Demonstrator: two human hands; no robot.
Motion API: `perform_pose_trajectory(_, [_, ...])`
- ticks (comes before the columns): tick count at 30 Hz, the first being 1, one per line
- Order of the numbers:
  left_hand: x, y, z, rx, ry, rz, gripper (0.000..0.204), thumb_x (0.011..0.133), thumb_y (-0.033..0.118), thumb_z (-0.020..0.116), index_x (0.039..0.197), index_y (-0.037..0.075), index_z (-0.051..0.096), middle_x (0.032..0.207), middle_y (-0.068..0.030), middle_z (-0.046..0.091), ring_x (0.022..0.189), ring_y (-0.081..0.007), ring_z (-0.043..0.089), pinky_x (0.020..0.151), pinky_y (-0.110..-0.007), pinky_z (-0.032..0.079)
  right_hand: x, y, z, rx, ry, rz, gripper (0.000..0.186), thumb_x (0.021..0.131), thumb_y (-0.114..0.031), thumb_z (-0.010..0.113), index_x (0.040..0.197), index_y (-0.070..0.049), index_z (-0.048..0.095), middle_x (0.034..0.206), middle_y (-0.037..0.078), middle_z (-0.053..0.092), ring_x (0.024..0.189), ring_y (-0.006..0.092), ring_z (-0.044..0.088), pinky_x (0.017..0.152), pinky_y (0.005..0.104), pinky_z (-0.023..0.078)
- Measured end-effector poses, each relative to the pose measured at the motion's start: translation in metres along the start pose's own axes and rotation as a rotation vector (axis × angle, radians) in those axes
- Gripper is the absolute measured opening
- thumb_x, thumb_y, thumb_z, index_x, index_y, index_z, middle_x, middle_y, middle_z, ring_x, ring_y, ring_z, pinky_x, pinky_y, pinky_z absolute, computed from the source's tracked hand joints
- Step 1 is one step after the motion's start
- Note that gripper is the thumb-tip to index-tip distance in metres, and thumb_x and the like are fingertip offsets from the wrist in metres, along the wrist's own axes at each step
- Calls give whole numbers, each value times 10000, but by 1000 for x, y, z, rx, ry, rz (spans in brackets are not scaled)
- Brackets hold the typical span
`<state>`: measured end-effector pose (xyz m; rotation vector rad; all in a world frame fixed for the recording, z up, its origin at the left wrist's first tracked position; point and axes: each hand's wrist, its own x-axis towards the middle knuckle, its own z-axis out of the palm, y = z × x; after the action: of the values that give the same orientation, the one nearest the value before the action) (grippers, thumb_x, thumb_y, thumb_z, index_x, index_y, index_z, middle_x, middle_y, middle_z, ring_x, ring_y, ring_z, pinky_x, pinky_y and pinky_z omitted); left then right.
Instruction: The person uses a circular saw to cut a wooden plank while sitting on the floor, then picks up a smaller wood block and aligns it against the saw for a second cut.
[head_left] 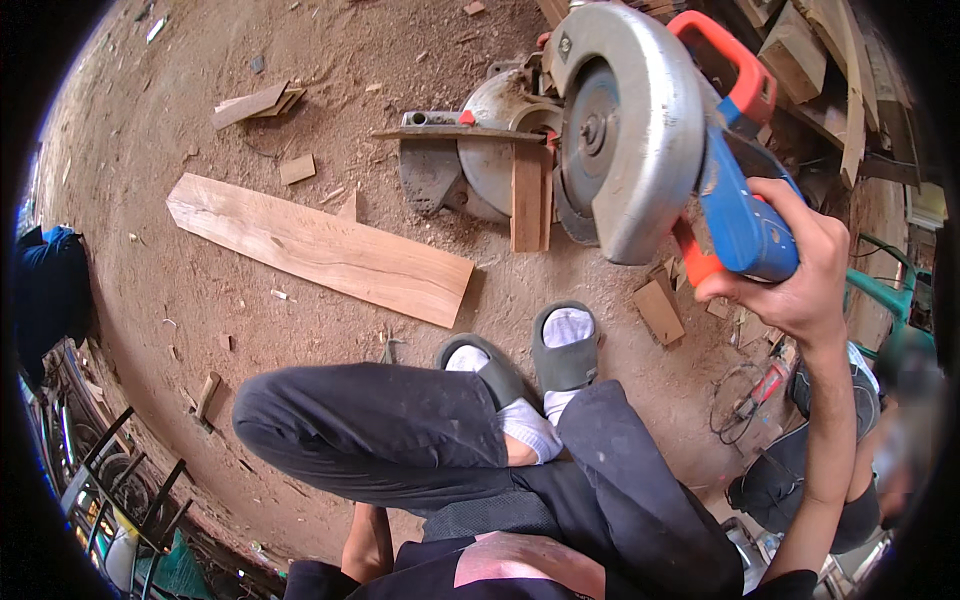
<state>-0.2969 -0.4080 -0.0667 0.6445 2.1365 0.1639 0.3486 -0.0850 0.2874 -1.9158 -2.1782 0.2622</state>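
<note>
My right hand (790, 265) is closed around the blue and orange handle of a miter saw (645, 140), at the upper right. The saw's head is up, with its silver guard over the round blade (590, 125). A short wooden block (530, 200) stands against the saw's base (480, 150), just left of the blade. Of my left arm only part of the forearm (368, 545) shows beside my thigh; the hand itself is hidden. In front of my feet a long, light wooden plank (320, 250) lies flat on the ground.
Wood offcuts (255, 103) and chips are scattered over the dirt floor. Lumber (800, 60) is piled behind the saw at the right. Another person (830, 470) crouches at the lower right near a red corded tool (768, 385). A metal rack (120, 500) stands lower left.
</note>
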Motion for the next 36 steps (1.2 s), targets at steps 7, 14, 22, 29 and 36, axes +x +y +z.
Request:
perform_pose_trajectory(7, [22, 7, -2, -4, 30, 60, 366, 1020, 161, 598, 1316, -54, 601, 1321, -198, 642, 1162, -273, 638, 997, -361, 510, -7, 3, 4, -52, 155, -44, 750, 554, -666, 917, 958, -78, 686, 740, 110, 720, 686, 316, 744, 608, 382, 577])
perform_pose_trajectory(14, [66, 28, -51, -144, 286, 290, 370, 1025, 160, 589, 1326, -55, 595, 1333, -201, 636, 1173, -278, 635, 1006, -364, 507, -12, -2, 4, -134, 171, -5, 650, 668, -670, 856, 964, -112, 701, 771, 118, 735, 712, 325, 748, 633, 406, 582])
perform_pose_trajectory(22, [22, 324, -186, -373, 955, 967, 343, 1069, 148, 501, 1365, -6, 579, 1257, -153, 648, 1122, -246, 644, 986, -355, 504, -10, 5, 1, -125, 90, -39, 732, 698, -746, 780, 890, -46, 683, 699, 185, 709, 693, 365, 741, 661, 459, 597])
perform_pose_trajectory(29, [-95, 485, 14, -155, -272, 1154, 302, 1009, 244, 567, 1193, 39, 691, 1093, -93, 687, 1026, -195, 644, 966, -358, 508, -17, 19, 3, -138, 125, 1, 730, 693, -802, 755, 935, -115, 707, 701, 138, 727, 651, 327, 748, 602, 439, 608])
perform_pose_trajectory(36, [-246, 318, 237, 794, -1683, 1049, 516, 1126, 360, 340, 1436, 24, 579, 1492, -167, 566, 1380, -334, 520, 1162, -395, 387, -12, -2, 11, -167, 152, 93, 744, 668, -818, 756, 929, -122, 726, 727, 134, 738, 683, 329, 752, 637, 435, 606])
